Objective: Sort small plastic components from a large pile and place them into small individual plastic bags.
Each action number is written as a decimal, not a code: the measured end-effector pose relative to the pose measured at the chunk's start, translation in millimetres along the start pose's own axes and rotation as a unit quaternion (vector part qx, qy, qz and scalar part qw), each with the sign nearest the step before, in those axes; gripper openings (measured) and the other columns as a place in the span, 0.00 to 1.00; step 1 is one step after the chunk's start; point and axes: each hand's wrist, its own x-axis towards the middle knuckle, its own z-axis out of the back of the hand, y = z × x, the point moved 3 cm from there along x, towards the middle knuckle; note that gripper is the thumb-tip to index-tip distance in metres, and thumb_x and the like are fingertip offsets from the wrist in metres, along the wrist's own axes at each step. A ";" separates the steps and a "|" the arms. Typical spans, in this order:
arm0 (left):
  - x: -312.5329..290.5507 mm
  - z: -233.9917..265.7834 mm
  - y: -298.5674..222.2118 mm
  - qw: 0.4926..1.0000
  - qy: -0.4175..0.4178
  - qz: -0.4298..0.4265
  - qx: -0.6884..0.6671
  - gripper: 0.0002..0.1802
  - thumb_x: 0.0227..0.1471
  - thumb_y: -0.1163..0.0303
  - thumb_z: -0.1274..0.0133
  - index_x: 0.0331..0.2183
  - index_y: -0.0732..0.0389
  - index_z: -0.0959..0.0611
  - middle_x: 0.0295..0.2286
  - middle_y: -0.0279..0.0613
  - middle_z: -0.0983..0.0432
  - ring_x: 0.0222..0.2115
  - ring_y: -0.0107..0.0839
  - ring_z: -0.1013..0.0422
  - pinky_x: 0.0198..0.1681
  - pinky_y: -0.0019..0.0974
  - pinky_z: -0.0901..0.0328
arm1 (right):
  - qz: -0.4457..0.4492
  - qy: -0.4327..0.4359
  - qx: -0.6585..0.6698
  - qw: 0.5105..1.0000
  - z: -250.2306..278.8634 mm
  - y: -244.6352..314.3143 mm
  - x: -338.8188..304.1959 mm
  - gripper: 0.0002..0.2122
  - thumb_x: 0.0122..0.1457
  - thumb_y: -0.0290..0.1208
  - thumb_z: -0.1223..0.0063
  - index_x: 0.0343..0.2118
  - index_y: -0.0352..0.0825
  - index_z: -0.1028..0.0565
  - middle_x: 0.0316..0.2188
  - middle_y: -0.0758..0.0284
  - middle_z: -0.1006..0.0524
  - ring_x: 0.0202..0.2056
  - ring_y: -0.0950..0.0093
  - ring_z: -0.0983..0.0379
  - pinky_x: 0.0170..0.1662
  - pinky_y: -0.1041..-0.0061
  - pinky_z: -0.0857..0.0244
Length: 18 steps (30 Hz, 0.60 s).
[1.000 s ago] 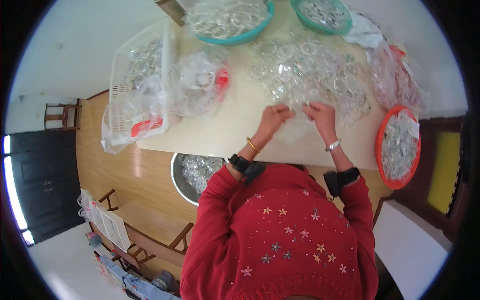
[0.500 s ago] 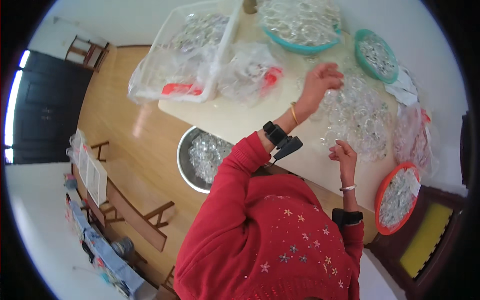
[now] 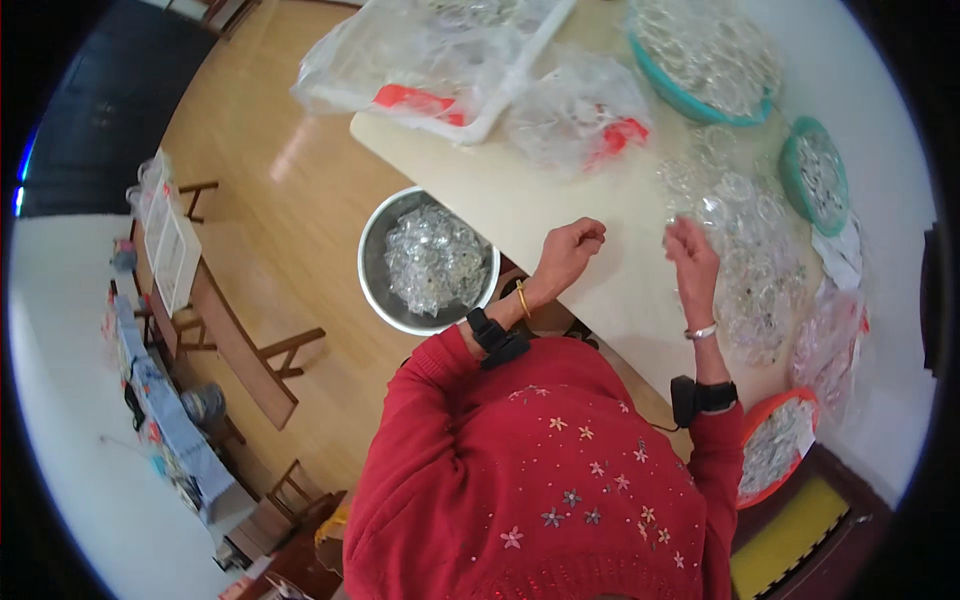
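Note:
My left hand (image 3: 572,252) is above the bare near part of the cream table (image 3: 610,290), its fingers curled together. Whatever it may hold is too small to make out. Beside the heap of clear plastic rings (image 3: 755,265) is my right hand (image 3: 695,265), its fingers bent and smeared by motion. The heap is spread over the right side of the table, loose and see-through. Left of the table edge, a metal basin (image 3: 365,250) holds a mound of shiny clear packets (image 3: 435,260).
A large teal basin (image 3: 690,103) and a small green basin (image 3: 797,180) hold clear pieces. A white crate (image 3: 490,115), plastic bags (image 3: 575,115) and a pinkish bag (image 3: 830,345) lie around. An orange basin (image 3: 757,412) stands near right. Wooden benches (image 3: 235,340) stand left.
My left hand has come back from over the far side of the ring heap toward the near table edge. My right hand has moved forward beside the heap. The view has shifted.

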 end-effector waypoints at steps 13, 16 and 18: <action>-27.5 95.8 -29.4 0.980 -0.163 -0.048 0.105 0.11 0.47 0.77 0.50 0.36 0.67 0.24 0.30 0.42 0.25 0.31 0.29 0.29 0.37 0.31 0.34 | 0.232 -0.060 -0.201 0.950 -80.3 112.8 185.5 0.18 0.48 0.34 0.39 0.41 0.33 0.26 0.26 0.65 0.24 0.25 0.76 0.28 0.29 0.77 0.34; -17.0 99.2 -56.8 0.942 -0.199 -0.183 0.199 0.11 0.45 0.78 0.49 0.36 0.66 0.23 0.32 0.45 0.25 0.32 0.36 0.28 0.37 0.34 0.34 | 0.083 -0.065 -0.063 0.992 -76.3 147.7 177.1 0.13 0.49 0.36 0.39 0.34 0.32 0.23 0.17 0.69 0.26 0.19 0.79 0.30 0.22 0.80 0.36; 0.3 91.4 -85.2 0.895 -0.165 -0.334 0.247 0.12 0.43 0.80 0.49 0.35 0.65 0.23 0.34 0.47 0.26 0.33 0.41 0.29 0.38 0.37 0.33 | 0.094 -0.081 -0.032 0.992 -73.1 161.8 166.6 0.11 0.50 0.36 0.41 0.27 0.32 0.24 0.15 0.70 0.28 0.16 0.83 0.32 0.18 0.81 0.40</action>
